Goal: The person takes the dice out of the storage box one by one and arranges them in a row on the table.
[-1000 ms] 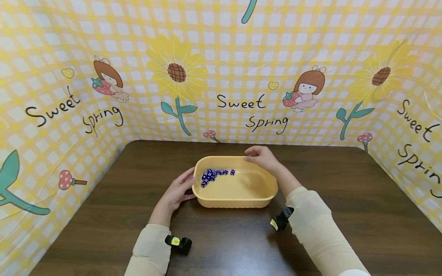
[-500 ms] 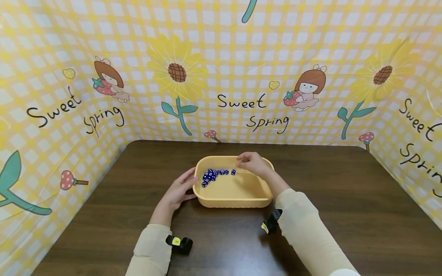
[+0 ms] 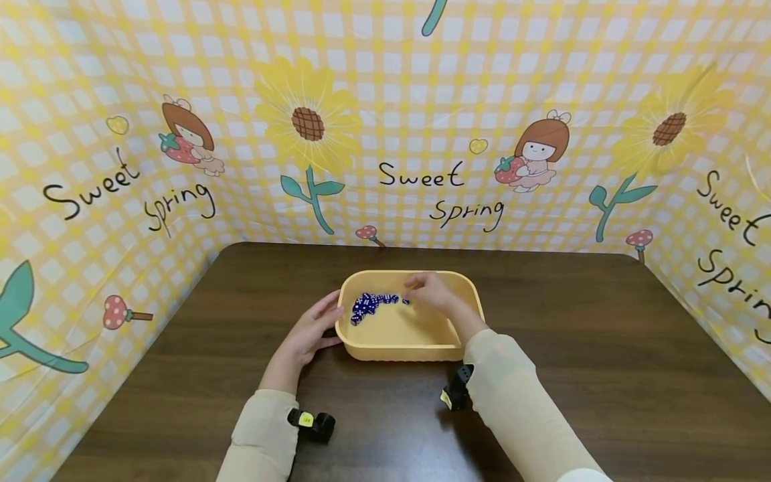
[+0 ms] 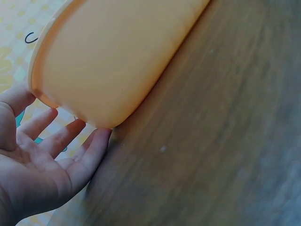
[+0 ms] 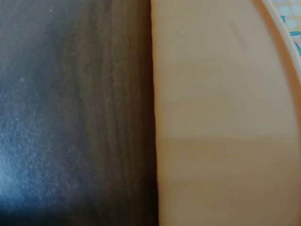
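The blue die [image 3: 406, 302], probably light, hard and slick, best pinched across opposite faces, lies in the tub [image 3: 397, 353] by the right hand [image 3: 430, 292], its grip unclear, while the left hand's [image 3: 309, 333] spread fingers touch the tub's end.

L hand [image 3: 310, 330]: palm facing in, digits spread, slightly bent; L forearm [image 3: 265, 425] angled fwd-right. R hand [image 3: 434, 292] farther fwd, fingers bent down, pinch unclear; R forearm [image 3: 521, 395] angled fwd-left.
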Motion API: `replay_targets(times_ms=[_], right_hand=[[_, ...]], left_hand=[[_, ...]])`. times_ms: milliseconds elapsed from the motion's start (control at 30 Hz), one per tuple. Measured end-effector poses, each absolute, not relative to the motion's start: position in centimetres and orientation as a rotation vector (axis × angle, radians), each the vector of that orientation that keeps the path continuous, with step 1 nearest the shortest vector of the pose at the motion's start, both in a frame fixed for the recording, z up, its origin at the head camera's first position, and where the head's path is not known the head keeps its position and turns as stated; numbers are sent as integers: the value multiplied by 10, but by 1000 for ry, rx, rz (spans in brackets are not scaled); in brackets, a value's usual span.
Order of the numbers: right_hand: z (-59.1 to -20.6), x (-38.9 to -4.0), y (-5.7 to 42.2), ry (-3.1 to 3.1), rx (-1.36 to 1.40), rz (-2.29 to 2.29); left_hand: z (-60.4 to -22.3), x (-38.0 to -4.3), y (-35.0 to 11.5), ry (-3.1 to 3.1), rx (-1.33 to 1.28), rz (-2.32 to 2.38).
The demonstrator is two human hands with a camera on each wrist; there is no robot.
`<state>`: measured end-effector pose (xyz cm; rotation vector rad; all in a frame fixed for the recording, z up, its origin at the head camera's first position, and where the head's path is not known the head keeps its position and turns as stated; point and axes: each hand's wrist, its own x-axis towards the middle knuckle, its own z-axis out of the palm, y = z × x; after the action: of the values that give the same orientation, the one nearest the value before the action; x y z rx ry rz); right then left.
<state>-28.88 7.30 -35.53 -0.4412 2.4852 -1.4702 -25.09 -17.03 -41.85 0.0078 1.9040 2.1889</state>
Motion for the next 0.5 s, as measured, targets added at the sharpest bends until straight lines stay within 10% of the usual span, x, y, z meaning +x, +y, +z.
replay_targets(times_ms=[133, 500], right_hand=[[-373, -300, 74, 2507, -464, -1451], [-634, -519, 106, 2436, -481, -1492]], left_hand=[[-418, -251, -169, 1906, 3, 2187], [-418, -252, -170, 1910, -1, 2174]])
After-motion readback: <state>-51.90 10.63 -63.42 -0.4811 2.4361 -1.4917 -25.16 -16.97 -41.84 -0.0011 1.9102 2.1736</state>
